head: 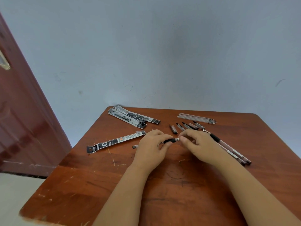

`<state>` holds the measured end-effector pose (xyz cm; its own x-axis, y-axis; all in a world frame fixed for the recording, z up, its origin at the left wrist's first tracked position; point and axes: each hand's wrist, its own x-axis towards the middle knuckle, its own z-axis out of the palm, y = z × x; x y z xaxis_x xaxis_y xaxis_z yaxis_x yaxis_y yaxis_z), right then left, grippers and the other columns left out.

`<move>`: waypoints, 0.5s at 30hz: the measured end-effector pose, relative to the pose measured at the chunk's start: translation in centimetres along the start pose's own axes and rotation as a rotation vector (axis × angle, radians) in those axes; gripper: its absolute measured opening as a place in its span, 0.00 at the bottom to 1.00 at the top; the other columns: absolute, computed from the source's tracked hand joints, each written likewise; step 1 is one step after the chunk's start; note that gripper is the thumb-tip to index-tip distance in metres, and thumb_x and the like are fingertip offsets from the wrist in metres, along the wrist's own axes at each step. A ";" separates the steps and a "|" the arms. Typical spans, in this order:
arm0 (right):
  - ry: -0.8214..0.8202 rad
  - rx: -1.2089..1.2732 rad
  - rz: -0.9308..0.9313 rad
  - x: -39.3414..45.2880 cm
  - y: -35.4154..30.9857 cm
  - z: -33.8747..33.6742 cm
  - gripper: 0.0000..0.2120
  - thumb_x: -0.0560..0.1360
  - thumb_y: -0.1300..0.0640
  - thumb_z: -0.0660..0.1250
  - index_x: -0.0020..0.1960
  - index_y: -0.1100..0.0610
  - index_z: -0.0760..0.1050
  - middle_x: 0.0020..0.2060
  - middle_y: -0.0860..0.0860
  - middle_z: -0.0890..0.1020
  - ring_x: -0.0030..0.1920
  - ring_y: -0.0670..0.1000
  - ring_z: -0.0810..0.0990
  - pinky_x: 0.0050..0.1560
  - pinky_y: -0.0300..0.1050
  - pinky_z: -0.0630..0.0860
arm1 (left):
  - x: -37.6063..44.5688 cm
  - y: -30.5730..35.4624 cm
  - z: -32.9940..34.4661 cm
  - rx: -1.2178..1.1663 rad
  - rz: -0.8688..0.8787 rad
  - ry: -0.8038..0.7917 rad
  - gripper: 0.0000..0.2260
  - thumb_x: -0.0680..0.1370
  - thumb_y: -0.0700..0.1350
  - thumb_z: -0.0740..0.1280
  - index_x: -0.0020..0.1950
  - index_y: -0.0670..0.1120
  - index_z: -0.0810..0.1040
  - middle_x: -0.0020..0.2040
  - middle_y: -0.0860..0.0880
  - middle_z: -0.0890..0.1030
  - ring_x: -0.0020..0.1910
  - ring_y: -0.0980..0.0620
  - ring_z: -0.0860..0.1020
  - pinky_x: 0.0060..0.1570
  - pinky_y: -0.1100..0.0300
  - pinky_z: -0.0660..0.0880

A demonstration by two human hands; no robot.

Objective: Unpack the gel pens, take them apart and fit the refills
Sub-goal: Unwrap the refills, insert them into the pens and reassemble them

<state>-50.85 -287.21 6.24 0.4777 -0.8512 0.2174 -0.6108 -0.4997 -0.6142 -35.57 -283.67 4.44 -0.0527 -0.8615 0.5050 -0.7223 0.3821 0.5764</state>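
the gel pen (pixel 170 141) is lying crosswise just above the bench (pixel 101 185), the left hand (pixel 152 147) gripping its black barrel and the right hand (pixel 195 144) pinching the silver tip end.

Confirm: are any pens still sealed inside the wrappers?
Cannot tell: two wrappers lie stacked at the table's far edge and one wrapper lies by the left hand, but their contents are unreadable.

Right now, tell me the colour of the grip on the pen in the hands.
Black, on the pen held between both hands; head view.
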 end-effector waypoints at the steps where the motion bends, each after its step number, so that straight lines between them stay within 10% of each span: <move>1: -0.002 0.006 -0.001 0.0 0.0 0.0 0.10 0.76 0.56 0.59 0.56 0.54 0.73 0.46 0.45 0.76 0.47 0.47 0.76 0.44 0.32 0.70 | 0.0 0.0 0.0 0.002 -0.002 0.001 0.10 0.74 0.41 0.66 0.55 0.45 0.80 0.48 0.47 0.79 0.48 0.55 0.73 0.51 0.61 0.70; 8: 0.042 -0.039 -0.036 0.1 0.2 0.2 0.07 0.75 0.58 0.61 0.52 0.54 0.75 0.41 0.42 0.73 0.40 0.36 0.70 0.38 0.26 0.65 | 0.1 -0.1 0.1 0.035 -0.021 -0.032 0.12 0.75 0.42 0.65 0.59 0.45 0.77 0.51 0.47 0.79 0.52 0.52 0.74 0.57 0.61 0.67; 15: -0.023 -0.089 -0.007 0.2 0.0 1.0 0.10 0.78 0.56 0.54 0.51 0.57 0.72 0.43 0.47 0.73 0.43 0.45 0.71 0.40 0.28 0.64 | 0.1 -0.1 -0.1 0.068 0.015 -0.045 0.10 0.75 0.40 0.65 0.54 0.43 0.80 0.47 0.45 0.79 0.48 0.51 0.74 0.52 0.62 0.67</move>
<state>-50.14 -287.25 5.55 0.4960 -0.8441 0.2038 -0.6602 -0.5190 -0.5430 -35.45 -283.73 4.54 -0.0937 -0.8709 0.4825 -0.7664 0.3724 0.5234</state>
